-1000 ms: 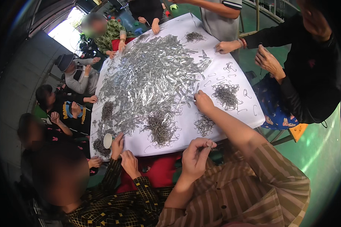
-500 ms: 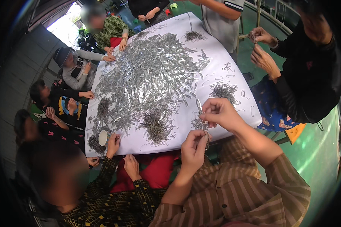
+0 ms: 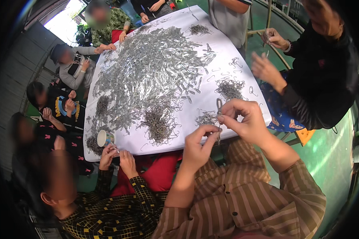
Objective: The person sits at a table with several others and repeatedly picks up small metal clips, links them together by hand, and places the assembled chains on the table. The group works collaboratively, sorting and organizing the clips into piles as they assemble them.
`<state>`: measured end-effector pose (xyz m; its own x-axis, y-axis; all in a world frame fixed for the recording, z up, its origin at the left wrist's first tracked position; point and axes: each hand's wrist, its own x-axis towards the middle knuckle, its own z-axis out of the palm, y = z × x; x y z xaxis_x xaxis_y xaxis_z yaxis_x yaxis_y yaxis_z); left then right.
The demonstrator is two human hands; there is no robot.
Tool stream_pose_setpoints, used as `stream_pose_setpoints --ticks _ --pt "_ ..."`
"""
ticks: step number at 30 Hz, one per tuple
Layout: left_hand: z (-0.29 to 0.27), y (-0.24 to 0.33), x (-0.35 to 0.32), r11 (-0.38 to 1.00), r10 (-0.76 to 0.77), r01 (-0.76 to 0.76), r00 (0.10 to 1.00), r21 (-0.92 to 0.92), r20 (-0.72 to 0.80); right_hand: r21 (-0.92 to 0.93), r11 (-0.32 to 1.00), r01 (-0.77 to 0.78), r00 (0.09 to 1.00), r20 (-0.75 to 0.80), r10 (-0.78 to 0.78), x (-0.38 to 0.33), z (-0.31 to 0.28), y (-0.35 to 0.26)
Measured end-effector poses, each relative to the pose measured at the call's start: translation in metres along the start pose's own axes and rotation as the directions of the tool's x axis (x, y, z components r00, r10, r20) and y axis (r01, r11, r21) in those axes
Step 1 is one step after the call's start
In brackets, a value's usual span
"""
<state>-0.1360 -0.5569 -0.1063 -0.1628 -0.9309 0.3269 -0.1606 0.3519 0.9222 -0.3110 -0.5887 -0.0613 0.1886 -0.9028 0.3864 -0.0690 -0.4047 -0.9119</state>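
Above the near right edge of the table, my right hand [image 3: 245,119] pinches a long silver metal clip [image 3: 219,104] with a rounded loop on top, held upright. Just below, my left hand [image 3: 199,145] closes thumb and fingers on the lower end of the same clip. Whether a separate wire piece is between my fingers is too small to tell. Right behind my hands lies a small heap of bent wire hooks [image 3: 204,118], with a larger heap of wire hooks [image 3: 230,89] farther off.
A big pile of silver clips [image 3: 155,67] spreads over the white-covered table [image 3: 223,47]. A dense heap of wire hooks [image 3: 157,124] lies left of my hands. A paper cup [image 3: 105,138] tips near the left corner. Several people sit around; a neighbour's hands [image 3: 125,162] work close on my left.
My hands stay together on the clip, which is now more upright. The view has shifted slightly. The left neighbour's hands have come together, and the person at right has drawn their hands apart.
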Motion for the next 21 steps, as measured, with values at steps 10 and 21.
stream_pose_setpoints --ticks 10,21 --pt "0.025 -0.134 0.016 0.65 0.222 -0.249 0.966 0.718 0.134 0.03 0.994 0.105 0.98 -0.175 -0.099 -0.011 -0.03 -0.035" --pt "0.057 -0.154 0.061 0.645 0.348 -0.333 0.929 0.687 0.123 0.037 0.992 0.118 0.962 -0.251 -0.105 -0.018 -0.048 -0.048"
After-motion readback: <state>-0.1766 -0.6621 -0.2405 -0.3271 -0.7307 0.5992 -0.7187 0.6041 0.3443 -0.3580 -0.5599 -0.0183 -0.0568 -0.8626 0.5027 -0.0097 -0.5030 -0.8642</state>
